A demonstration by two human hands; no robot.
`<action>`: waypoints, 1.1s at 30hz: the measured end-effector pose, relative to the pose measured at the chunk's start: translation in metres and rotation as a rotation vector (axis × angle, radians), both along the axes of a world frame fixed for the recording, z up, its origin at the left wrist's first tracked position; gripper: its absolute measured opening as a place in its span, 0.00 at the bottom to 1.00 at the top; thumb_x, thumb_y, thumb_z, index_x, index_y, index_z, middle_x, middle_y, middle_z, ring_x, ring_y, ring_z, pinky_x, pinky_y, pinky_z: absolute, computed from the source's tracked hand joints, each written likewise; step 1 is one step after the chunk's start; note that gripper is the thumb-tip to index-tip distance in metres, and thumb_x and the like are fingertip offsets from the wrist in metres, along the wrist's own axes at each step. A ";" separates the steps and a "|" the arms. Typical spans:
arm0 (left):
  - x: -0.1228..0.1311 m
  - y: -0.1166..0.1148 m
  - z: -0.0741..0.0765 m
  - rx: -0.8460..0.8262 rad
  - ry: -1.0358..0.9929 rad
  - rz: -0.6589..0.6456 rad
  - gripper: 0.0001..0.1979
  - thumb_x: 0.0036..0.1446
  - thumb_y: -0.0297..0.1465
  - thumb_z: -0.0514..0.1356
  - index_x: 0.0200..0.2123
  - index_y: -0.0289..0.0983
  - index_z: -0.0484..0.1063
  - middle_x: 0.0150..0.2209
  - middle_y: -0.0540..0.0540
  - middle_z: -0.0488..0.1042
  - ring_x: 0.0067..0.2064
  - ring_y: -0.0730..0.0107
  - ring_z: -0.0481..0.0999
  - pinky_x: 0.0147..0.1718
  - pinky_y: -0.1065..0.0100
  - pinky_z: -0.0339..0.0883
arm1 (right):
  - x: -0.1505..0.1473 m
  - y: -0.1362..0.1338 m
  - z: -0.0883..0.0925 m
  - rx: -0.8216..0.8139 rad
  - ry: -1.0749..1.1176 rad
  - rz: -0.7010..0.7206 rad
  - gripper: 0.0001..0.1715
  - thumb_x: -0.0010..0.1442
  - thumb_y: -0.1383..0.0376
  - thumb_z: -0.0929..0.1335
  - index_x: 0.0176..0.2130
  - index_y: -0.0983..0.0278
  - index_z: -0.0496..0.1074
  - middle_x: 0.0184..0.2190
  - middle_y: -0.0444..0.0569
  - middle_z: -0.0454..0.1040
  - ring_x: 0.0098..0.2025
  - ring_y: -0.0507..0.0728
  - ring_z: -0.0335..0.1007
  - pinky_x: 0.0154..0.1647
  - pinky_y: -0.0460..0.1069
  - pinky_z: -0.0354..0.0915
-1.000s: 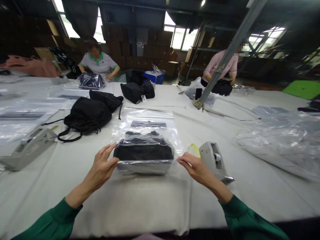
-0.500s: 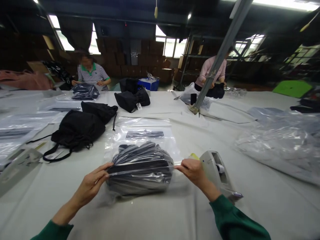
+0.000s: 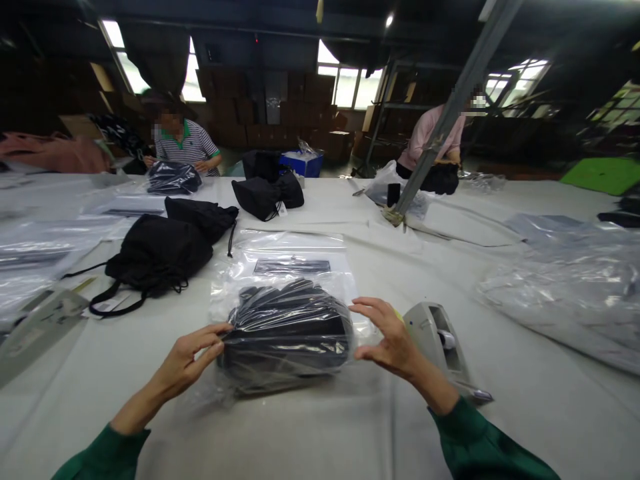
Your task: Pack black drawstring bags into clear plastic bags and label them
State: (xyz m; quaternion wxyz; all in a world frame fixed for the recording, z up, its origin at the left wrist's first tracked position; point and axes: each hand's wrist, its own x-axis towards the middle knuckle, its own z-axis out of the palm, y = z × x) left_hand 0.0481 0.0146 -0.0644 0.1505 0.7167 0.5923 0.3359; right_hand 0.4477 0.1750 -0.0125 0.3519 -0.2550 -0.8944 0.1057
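Observation:
A clear plastic bag point(image 3: 295, 347) with a folded black fabric item inside lies on the white table before me. At its left edge, my left hand point(image 3: 193, 353) has thumb and fingers closed on the plastic. My right hand point(image 3: 390, 337) is open beside the bag's right end, thumb and fingers spread apart and nothing held. Just beyond the filled bag is a flat clear bag point(image 3: 320, 247) with a printed dark-bordered panel. A grey tape dispenser point(image 3: 435, 340) stands to the right of my right hand.
Black drawstring bags point(image 3: 160, 253) lie at the left, with more point(image 3: 265, 197) farther back. Another grey dispenser point(image 3: 45, 327) sits at the left edge. Loose plastic bags point(image 3: 565, 267) pile up at right. A slanted metal post point(image 3: 440, 133) rises from the table. Two people work across it.
My right hand has let go of the plastic and opened at the bag's right end. The stretched plastic edge has slackened. My left hand stays at the left edge.

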 end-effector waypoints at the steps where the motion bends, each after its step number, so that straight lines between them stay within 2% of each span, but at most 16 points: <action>1: -0.001 0.000 0.001 0.001 -0.002 0.005 0.16 0.66 0.38 0.53 0.31 0.38 0.75 0.51 0.40 0.77 0.52 0.58 0.76 0.53 0.61 0.69 | -0.006 -0.004 0.004 0.021 -0.083 0.093 0.47 0.49 0.35 0.69 0.56 0.63 0.69 0.55 0.63 0.69 0.58 0.71 0.64 0.59 0.65 0.60; 3: -0.003 0.001 0.004 -0.008 0.006 0.005 0.17 0.66 0.39 0.52 0.31 0.37 0.75 0.51 0.40 0.77 0.51 0.57 0.76 0.52 0.61 0.70 | -0.019 -0.007 0.003 0.010 -0.186 0.188 0.50 0.48 0.39 0.72 0.60 0.62 0.65 0.62 0.63 0.62 0.64 0.74 0.55 0.64 0.69 0.52; 5: -0.003 -0.001 0.007 -0.024 0.041 -0.015 0.18 0.66 0.39 0.52 0.31 0.38 0.75 0.52 0.40 0.76 0.52 0.57 0.76 0.51 0.60 0.70 | -0.032 -0.006 -0.006 -0.071 -0.141 0.205 0.39 0.56 0.47 0.72 0.60 0.61 0.65 0.62 0.62 0.62 0.64 0.70 0.57 0.63 0.67 0.55; 7: 0.004 -0.004 0.014 0.021 0.146 0.015 0.15 0.66 0.39 0.52 0.33 0.38 0.74 0.55 0.40 0.74 0.55 0.54 0.73 0.55 0.54 0.67 | -0.040 -0.001 -0.018 -0.164 -0.025 0.195 0.27 0.61 0.56 0.71 0.57 0.59 0.68 0.59 0.59 0.68 0.60 0.65 0.63 0.60 0.63 0.62; 10: 0.036 -0.007 0.025 0.227 0.355 0.153 0.11 0.61 0.41 0.59 0.37 0.40 0.73 0.62 0.38 0.66 0.64 0.43 0.60 0.62 0.37 0.50 | -0.047 0.006 -0.028 -0.221 0.089 0.160 0.18 0.61 0.61 0.71 0.51 0.58 0.72 0.53 0.55 0.72 0.56 0.63 0.68 0.58 0.61 0.66; 12: 0.067 -0.003 0.029 0.320 0.427 0.176 0.15 0.58 0.44 0.62 0.40 0.40 0.71 0.64 0.38 0.62 0.67 0.39 0.53 0.62 0.33 0.40 | -0.049 0.007 -0.030 -0.215 0.115 0.152 0.16 0.61 0.61 0.71 0.49 0.58 0.74 0.52 0.54 0.73 0.55 0.62 0.69 0.57 0.60 0.67; 13: 0.083 0.001 0.028 0.331 0.443 0.161 0.17 0.57 0.46 0.63 0.41 0.41 0.71 0.65 0.37 0.61 0.67 0.39 0.53 0.62 0.32 0.39 | -0.051 0.007 -0.029 -0.205 0.120 0.153 0.15 0.61 0.61 0.71 0.48 0.59 0.74 0.51 0.54 0.74 0.54 0.62 0.69 0.57 0.60 0.67; 15: 0.107 0.014 0.024 0.319 0.458 0.124 0.16 0.59 0.45 0.61 0.43 0.40 0.70 0.63 0.36 0.63 0.66 0.39 0.56 0.62 0.33 0.39 | -0.052 0.007 -0.029 -0.175 0.117 0.149 0.14 0.62 0.60 0.70 0.48 0.58 0.74 0.50 0.53 0.74 0.53 0.62 0.70 0.56 0.60 0.68; 17: 0.119 0.028 0.015 0.316 0.449 0.094 0.09 0.65 0.38 0.57 0.42 0.39 0.69 0.59 0.37 0.69 0.62 0.46 0.64 0.62 0.37 0.45 | -0.049 0.007 -0.029 -0.120 0.092 0.134 0.15 0.65 0.59 0.68 0.51 0.58 0.73 0.50 0.54 0.74 0.53 0.62 0.70 0.55 0.60 0.68; 19: 0.118 0.039 0.007 0.343 0.422 0.066 0.06 0.67 0.32 0.53 0.40 0.39 0.69 0.54 0.40 0.74 0.58 0.53 0.71 0.60 0.44 0.52 | -0.039 0.007 -0.031 -0.057 0.038 0.124 0.21 0.65 0.57 0.67 0.56 0.59 0.69 0.52 0.57 0.73 0.54 0.63 0.69 0.56 0.60 0.67; 22: 0.109 0.045 0.001 0.390 0.389 0.051 0.06 0.67 0.31 0.53 0.38 0.40 0.69 0.52 0.42 0.76 0.54 0.57 0.74 0.58 0.49 0.56 | -0.013 0.003 -0.036 -0.040 -0.010 0.076 0.34 0.60 0.51 0.71 0.60 0.63 0.65 0.52 0.59 0.73 0.54 0.65 0.69 0.55 0.62 0.66; 24: 0.104 0.044 0.001 0.409 0.371 0.043 0.06 0.67 0.31 0.54 0.37 0.39 0.68 0.51 0.42 0.77 0.52 0.58 0.76 0.56 0.50 0.57 | 0.006 0.000 -0.039 -0.148 0.005 -0.021 0.32 0.58 0.49 0.71 0.56 0.63 0.68 0.44 0.57 0.76 0.47 0.64 0.72 0.51 0.61 0.68; 26: 0.102 0.043 0.003 0.422 0.354 0.029 0.06 0.66 0.31 0.55 0.36 0.38 0.68 0.50 0.42 0.78 0.50 0.59 0.77 0.55 0.52 0.58 | 0.019 -0.004 -0.040 -0.349 0.051 -0.119 0.21 0.59 0.50 0.70 0.43 0.63 0.76 0.35 0.52 0.77 0.38 0.61 0.73 0.44 0.56 0.69; 28: 0.101 0.044 0.004 0.441 0.346 0.021 0.05 0.66 0.30 0.56 0.35 0.38 0.68 0.48 0.42 0.78 0.49 0.59 0.78 0.53 0.54 0.59 | 0.026 -0.005 -0.040 -0.564 0.140 -0.179 0.18 0.58 0.51 0.70 0.32 0.63 0.76 0.28 0.48 0.75 0.32 0.57 0.72 0.38 0.52 0.67; 30: 0.101 0.045 0.004 0.468 0.349 0.016 0.05 0.65 0.30 0.57 0.34 0.38 0.68 0.47 0.43 0.79 0.47 0.61 0.78 0.52 0.56 0.61 | 0.027 -0.004 -0.042 -0.689 0.244 -0.229 0.18 0.57 0.51 0.70 0.28 0.63 0.76 0.25 0.46 0.74 0.31 0.56 0.70 0.35 0.50 0.65; 33: 0.099 0.047 0.004 0.497 0.365 0.007 0.05 0.65 0.30 0.58 0.34 0.38 0.67 0.46 0.44 0.79 0.46 0.63 0.78 0.50 0.58 0.62 | 0.020 0.002 -0.049 -0.729 0.327 -0.293 0.20 0.58 0.50 0.69 0.28 0.63 0.75 0.22 0.43 0.71 0.28 0.54 0.67 0.32 0.48 0.63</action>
